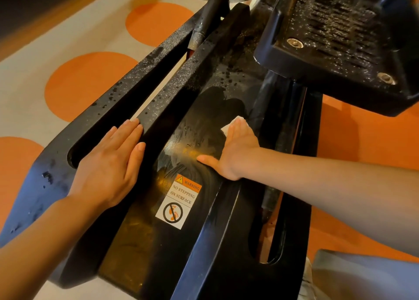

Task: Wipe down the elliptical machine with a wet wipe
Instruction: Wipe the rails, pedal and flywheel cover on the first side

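— Two hands down flat?
— Yes: left hand braces the machine, fingers straight; right hand presses the wipe under straight fingers mid-cover. I'd sweep overlapping strokes toward the dusty end.

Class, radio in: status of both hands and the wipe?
Left hand flat on frame rail. Right hand flat, pressing wet wipe onto centre cover. Foot pedal overhangs ahead.
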Demonstrator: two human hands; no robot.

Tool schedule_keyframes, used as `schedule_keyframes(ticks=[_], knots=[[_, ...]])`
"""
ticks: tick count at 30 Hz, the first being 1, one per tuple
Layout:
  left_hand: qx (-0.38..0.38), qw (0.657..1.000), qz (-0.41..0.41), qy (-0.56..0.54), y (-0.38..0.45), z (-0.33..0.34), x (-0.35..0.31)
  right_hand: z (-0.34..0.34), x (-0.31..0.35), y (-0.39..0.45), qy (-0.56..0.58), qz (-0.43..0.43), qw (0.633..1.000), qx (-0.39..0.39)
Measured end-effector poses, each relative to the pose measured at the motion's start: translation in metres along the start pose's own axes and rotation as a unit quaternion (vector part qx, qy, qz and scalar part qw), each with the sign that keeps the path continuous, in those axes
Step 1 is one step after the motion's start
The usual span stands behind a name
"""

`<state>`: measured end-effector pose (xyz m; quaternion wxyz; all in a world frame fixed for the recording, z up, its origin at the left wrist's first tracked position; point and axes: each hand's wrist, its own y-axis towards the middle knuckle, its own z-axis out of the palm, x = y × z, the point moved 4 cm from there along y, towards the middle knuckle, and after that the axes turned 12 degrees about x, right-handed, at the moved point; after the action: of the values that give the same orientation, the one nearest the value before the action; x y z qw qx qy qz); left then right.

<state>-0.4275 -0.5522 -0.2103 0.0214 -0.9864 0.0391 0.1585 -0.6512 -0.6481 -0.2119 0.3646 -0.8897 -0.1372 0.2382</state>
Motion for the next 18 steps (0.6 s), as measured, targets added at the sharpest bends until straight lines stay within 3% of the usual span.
schedule_keyframes(ticks=[4, 7, 11, 15, 18], knots=[[-0.004, 1.0, 0.005, -0.002, -0.001, -0.001, -0.001, -0.024, -0.03, 0.009, -0.061, -0.033, 0.997, -0.027], [-0.005, 1.0, 0.004, -0.003, -0.001, -0.001, 0.0, -0.026, -0.058, 0.02, -0.019, -0.013, 0.999, -0.045], [-0.017, 1.0, 0.01, -0.004, 0.0, -0.002, 0.0, -0.009, -0.065, 0.02, 0.048, -0.101, 0.989, -0.093], [-0.013, 1.0, 0.007, -0.009, 0.001, 0.0, 0.002, 0.016, -0.044, -0.023, -0.018, -0.248, 0.96, -0.13], [-0.012, 1.0, 0.006, -0.009, 0.001, 0.0, 0.001, 0.019, -0.05, -0.038, -0.009, -0.27, 0.952, -0.142]])
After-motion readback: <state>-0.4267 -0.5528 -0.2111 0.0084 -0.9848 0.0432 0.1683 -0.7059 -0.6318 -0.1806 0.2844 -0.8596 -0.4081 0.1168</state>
